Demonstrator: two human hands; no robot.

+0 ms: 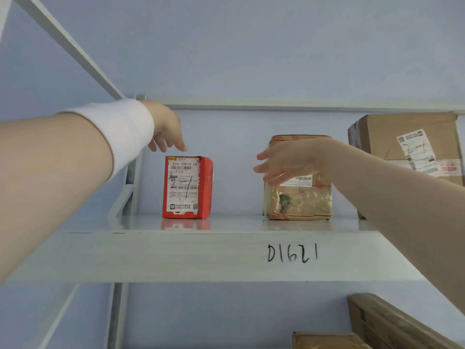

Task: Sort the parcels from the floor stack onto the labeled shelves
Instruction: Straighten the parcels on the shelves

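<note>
Our left hand (167, 129) is up high, just above the top of the red parcel (187, 187). The fingers (176, 143) point down and are spread apart, and they hold nothing. We cannot tell if a fingertip touches the box top. A white band (125, 129) wraps our left wrist, and that arm reaches in from the left side.

Our right hand (289, 159) is flat and open, with its fingers spread and pointing left. It is in front of the taped brown parcel (298, 197) and hides the top part of it. It grips nothing. We cannot tell if it touches the parcel. That arm comes up from the lower right.

The red parcel stands upright on the shelf (201, 255), near the left post. A white label with a hand-drawn number is on its front. The taped brown parcel stands well to its right. A bigger cardboard box (407, 144) sits at the far right of the same shelf. The shelf's front edge has "D1621" written on it. Below it, two more brown boxes (392, 323) peek in at the bottom right.
</note>
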